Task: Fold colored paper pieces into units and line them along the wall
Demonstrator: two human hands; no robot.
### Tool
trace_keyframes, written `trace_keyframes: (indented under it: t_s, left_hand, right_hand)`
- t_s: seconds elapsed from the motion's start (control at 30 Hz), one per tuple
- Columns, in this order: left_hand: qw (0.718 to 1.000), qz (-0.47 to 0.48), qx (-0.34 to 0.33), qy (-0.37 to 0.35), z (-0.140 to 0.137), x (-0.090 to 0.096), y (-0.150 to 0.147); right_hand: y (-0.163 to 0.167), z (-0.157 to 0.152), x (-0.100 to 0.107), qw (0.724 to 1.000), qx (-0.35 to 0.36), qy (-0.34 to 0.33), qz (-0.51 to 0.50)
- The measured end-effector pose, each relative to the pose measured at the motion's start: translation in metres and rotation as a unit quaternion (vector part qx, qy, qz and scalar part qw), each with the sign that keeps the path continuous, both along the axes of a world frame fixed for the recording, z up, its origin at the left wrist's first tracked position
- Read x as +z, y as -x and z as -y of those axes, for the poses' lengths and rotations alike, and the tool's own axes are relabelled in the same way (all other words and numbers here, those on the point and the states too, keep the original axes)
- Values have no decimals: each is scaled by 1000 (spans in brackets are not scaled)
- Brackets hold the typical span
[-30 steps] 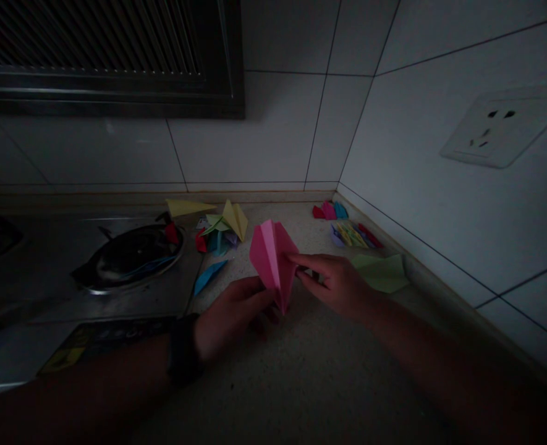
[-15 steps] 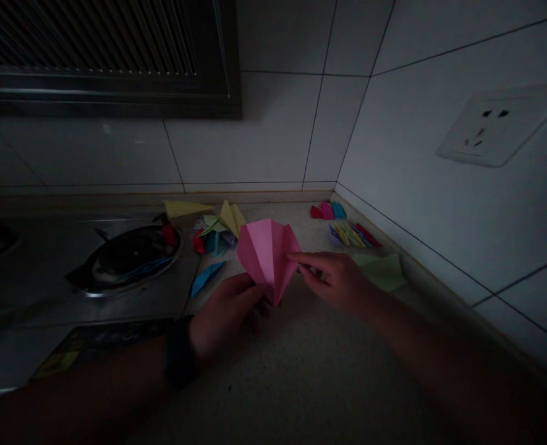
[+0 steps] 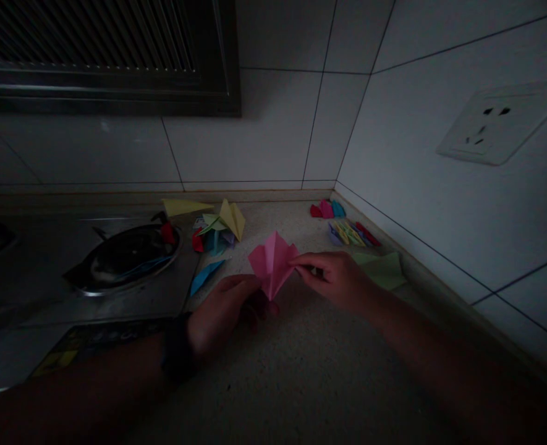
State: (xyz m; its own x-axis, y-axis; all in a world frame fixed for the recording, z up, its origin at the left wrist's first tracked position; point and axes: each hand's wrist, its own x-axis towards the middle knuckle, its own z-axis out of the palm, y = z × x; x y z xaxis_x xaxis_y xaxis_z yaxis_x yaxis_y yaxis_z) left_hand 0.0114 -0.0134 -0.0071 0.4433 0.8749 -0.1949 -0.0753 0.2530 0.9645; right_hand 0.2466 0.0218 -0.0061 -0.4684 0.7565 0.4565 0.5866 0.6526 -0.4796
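Note:
A creased sheet of pink origami paper (image 3: pixel 273 262) is held up above the countertop, its sides bent inward along fold lines and its lower end pointed. My left hand (image 3: pixel 231 301) pinches its lower left side between thumb and fingers, the other fingers curled beneath. At its right edge, my right hand (image 3: pixel 329 275) grips the paper between thumb and forefinger. A blue folded paper piece (image 3: pixel 207 275) lies on the counter just beyond my left hand. Light green paper (image 3: pixel 381 271) rests behind my right wrist.
A gas burner (image 3: pixel 129 256) occupies the left, beneath a range hood (image 3: pixel 115 93). Folded colored papers (image 3: pixel 217 228) are heaped beside the stove. More small folded pieces (image 3: pixel 347 233) line the right wall, below a socket (image 3: pixel 491 127). Grey speckled countertop (image 3: pixel 301 371) stretches in front.
The pink paper has gone from a wide, spread fan to a narrower, more folded shape with its sides drawn in. Both hands stay on it, in nearly the same places.

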Motion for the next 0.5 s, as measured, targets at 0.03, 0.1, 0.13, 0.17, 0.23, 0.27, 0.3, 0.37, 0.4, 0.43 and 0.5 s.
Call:
trace_keyframes:
  t_s: [0.03, 0.1, 0.13, 0.17, 0.23, 0.27, 0.3, 0.37, 0.4, 0.43, 0.5]
  left_hand:
    - [1000, -3, 2, 2, 0, -1, 0]
    - [1000, -4, 6, 13, -1, -2, 0]
    - [1000, -4, 8, 17, -1, -2, 0]
    - [1000, -4, 9, 19, -1, -2, 0]
    - [1000, -7, 13, 19, -1, -2, -1]
    - [1000, -11, 14, 18, -1, -2, 0]
    - [1000, -15, 13, 18, -1, -2, 0]
    - [1000, -19, 8, 20, -1, -1, 0]
    - [1000, -18, 4, 20, 0, -1, 1]
    - [1000, -16, -1, 19, 0, -1, 1]
    - [1000, -12, -7, 14, 0, 0, 1]
  right_hand:
    - [0, 0, 0, 1000, 0, 3, -7]
    - [1, 0, 1, 1000, -3, 10, -19]
    - [2, 0, 1, 1000, -5, 14, -25]
    - [2, 0, 1, 999, -5, 19, -33]
    - [2, -1, 0, 998, -3, 34, -54]
    - [1, -1, -1, 997, -1, 46, -68]
    - [1, -2, -2, 995, 2, 60, -83]
    - [1, -4, -4, 989, 9, 93, -115]
    - [1, -5, -5, 985, 13, 109, -131]
    - [1, -6, -6, 981, 16, 124, -146]
    - [2, -6, -5, 974, 18, 148, -170]
